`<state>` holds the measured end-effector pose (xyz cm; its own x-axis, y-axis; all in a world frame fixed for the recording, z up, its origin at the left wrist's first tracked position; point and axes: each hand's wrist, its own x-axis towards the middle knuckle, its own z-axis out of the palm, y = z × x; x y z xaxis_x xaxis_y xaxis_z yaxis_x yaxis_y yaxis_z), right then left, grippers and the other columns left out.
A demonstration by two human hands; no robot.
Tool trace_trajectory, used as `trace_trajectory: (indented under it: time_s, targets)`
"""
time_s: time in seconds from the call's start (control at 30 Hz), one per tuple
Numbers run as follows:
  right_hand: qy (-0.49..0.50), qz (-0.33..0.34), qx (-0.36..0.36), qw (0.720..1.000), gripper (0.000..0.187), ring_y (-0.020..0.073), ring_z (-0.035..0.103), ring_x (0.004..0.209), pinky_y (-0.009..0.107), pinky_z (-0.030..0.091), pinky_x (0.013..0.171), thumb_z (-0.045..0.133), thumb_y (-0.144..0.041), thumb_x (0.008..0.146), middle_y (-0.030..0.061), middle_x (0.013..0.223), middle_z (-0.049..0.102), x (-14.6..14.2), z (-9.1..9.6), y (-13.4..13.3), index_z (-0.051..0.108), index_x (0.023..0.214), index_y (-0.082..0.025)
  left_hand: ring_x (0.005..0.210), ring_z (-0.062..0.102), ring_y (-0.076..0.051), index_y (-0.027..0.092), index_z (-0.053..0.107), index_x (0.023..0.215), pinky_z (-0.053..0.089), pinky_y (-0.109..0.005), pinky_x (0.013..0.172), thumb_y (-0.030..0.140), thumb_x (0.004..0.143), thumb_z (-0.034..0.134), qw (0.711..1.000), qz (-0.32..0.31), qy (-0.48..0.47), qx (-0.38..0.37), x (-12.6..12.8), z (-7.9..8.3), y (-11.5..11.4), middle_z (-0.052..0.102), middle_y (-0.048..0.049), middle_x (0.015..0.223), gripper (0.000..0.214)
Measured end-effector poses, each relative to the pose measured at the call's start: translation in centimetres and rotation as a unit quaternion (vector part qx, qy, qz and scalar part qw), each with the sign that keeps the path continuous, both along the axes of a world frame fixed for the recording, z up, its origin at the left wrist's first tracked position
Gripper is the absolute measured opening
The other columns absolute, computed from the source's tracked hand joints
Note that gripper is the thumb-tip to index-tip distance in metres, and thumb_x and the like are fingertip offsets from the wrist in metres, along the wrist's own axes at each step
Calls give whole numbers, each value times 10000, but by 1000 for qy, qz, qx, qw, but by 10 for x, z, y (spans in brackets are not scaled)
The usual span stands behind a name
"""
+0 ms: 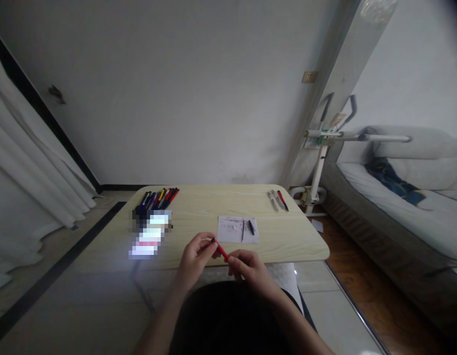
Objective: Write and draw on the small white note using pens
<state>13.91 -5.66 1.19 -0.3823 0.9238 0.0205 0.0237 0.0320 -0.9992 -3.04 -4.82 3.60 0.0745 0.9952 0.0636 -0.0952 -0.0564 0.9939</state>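
Observation:
Between my two hands, just over the table's near edge, is a red pen (221, 250) with a dark end. Its upper left end is pinched in the fingers of my left hand (196, 256). My right hand (248, 268) closes its thumb and fingers on the lower right end. Beyond my hands lies a sheet of white paper (230, 235) with dark marks. A black pen cap or short pen part (251, 227) rests on the sheet, beside a thin dark stick-like piece (244, 230).
On the pale wooden table (199, 202), several pens and markers (158, 198) lie at the back left. A bright, pixelated screen-like object (150, 236) sits in front of them. A few pens (277, 200) lie at the back right. White exercise equipment (319, 167) stands beyond.

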Motion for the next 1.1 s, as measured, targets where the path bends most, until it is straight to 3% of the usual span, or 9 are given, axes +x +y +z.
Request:
trace_trajectory:
  time_s: [0.1,0.2,0.3,0.4,0.5,0.77,1.1]
  targets:
    - [-87,-75,94,989,290,120,513,568,221,390,511,483,-387,787,37,668,594,11,5,24,610,862,-138,611,574,-121,144,502,933,456,-259,614,277,695,589,992,82,-96,-10,-9,-3,6,598,-5,681,287]
    - [-218,-149,192,945,250,144,542,631,244,399,587,484,-329,784,54,720,617,23,9,58,628,868,-143,615,567,-104,164,510,970,448,-221,560,258,673,611,968,127,-213,-30,-17,-7,13,581,14,684,328]
    - [-356,-130,255,889,219,151,559,721,241,389,672,479,-246,773,62,804,626,27,12,86,647,891,-169,608,567,-86,170,537,980,446,-192,544,200,634,647,946,121,-295,-53,-20,-12,17,590,17,696,364]
    - [-474,-110,253,836,227,165,562,783,240,374,712,470,-248,773,73,847,627,21,11,101,663,874,-184,605,573,-91,152,559,965,454,-196,533,166,644,643,933,114,-337,-59,-18,-18,18,604,-2,706,332]
    - [-531,-101,243,805,244,174,559,821,239,367,720,462,-287,787,73,876,626,14,8,106,661,899,-203,600,576,-94,142,576,929,456,-193,503,135,683,607,920,112,-371,-61,-18,-21,20,614,-15,716,248]
    - [-543,-66,264,794,225,164,565,786,222,370,696,474,-271,779,72,831,633,10,5,110,679,830,-194,611,597,-91,120,585,891,476,-193,530,62,766,477,846,116,-504,-131,-22,-24,30,626,-33,706,175]
    - [-531,-46,267,803,184,149,570,754,210,371,685,482,-171,728,65,813,643,7,4,112,657,788,-170,634,597,-108,120,576,833,483,-216,551,86,772,488,827,111,-536,-128,-21,-28,33,619,-27,695,112]
